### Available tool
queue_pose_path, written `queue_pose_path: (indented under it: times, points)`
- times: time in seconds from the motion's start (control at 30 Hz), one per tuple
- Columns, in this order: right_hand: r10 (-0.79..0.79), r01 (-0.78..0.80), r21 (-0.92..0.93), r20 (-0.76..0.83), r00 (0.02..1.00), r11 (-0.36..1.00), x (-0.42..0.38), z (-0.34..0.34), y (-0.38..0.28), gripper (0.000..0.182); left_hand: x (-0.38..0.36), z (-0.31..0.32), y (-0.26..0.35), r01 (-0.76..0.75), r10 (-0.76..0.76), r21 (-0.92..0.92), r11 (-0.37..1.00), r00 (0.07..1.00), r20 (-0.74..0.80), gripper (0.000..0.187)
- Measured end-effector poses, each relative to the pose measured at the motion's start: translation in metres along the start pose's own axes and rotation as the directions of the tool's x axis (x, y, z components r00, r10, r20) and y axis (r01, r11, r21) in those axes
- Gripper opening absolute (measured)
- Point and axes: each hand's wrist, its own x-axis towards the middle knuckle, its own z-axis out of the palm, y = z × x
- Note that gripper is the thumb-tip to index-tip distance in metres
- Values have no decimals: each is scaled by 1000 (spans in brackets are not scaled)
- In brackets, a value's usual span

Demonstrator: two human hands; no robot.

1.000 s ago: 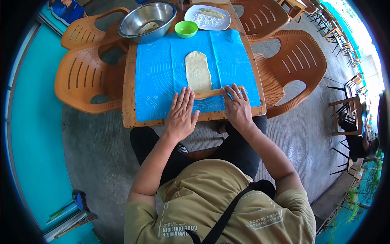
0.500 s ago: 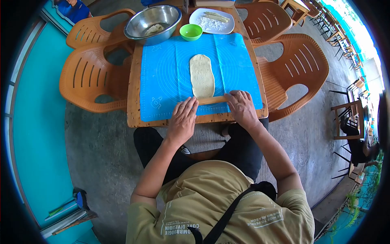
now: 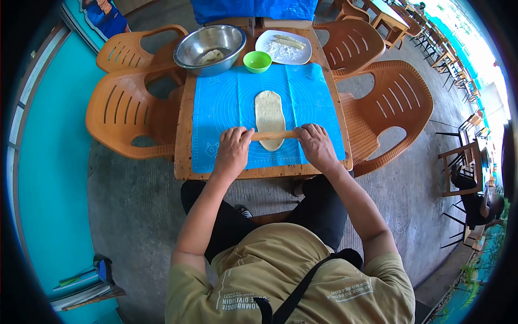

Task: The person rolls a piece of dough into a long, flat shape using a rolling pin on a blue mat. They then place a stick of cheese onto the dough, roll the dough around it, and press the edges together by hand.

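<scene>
A long oval of flattened dough (image 3: 269, 112) lies on the blue mat (image 3: 318, 102). Across its lower part rests a wooden rolling pin (image 3: 275, 135), with a bit of dough showing on the near side. My left hand (image 3: 234, 148) has its fingers curled over the pin's left end. At the right end, my right hand (image 3: 317, 144) grips the pin in the same way. Neither hand touches the dough.
Beyond the mat stand a metal bowl (image 3: 209, 48) with dough inside, a green bowl (image 3: 257, 61) and a white plate (image 3: 305, 53) with white powder and dough strips. Orange chairs (image 3: 121, 110) flank the wooden table (image 3: 184, 146). A person (image 3: 482, 208) sits far right.
Both hands and the rolling pin have moved forward from the dough's near edge onto its lower part. My fingers are more curled, and the camera view has shifted slightly.
</scene>
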Motion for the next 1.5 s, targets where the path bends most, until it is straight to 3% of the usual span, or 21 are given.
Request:
queue_pose_path:
  times: [0.13, 0.2, 0.27, 0.3, 0.47, 0.87, 1.1, 1.4, 1.5]
  points:
    - [30, -29, -31, 19, 999, 999, 1, 21, 11, 29, 4, 17, -12, 78, -89, 78, 994, 986, 144, 38]
    - [53, -49, -105, 33, 998, 993, -6, 27, 6, 39, 1, 25, -12, 129, -155, 132, 983, 965, 212, 41]
    - [60, -62, -68, -28, 998, 996, -11, 32, -7, 51, -5, 33, -15, 23, -69, 270, 963, 985, 161, 51]
    - [58, -51, -73, 95, 994, 996, -14, 29, -12, 61, -6, 36, -17, 25, -71, 268, 963, 984, 162, 51]
    - [126, -102, -111, 244, 962, 989, -13, 36, -21, 63, 4, 35, -12, 134, -194, 216, 967, 939, 284, 69]
    - [196, -162, -136, 304, 932, 977, 39, 50, -2, 65, 58, 50, -31, 295, -375, 278, 914, 876, 304, 74]
    - [217, -181, -150, 277, 936, 972, 69, 70, 20, 66, 88, 66, -54, 305, -389, 336, 891, 895, 219, 69]
    - [292, -250, -230, 175, 940, 941, 95, 96, 37, 69, 115, 90, -83, 370, -420, 282, 885, 896, 142, 66]
    - [336, -265, -342, 167, 927, 901, 103, 101, 38, 68, 124, 91, -83, 428, -487, 307, 850, 861, 147, 66]
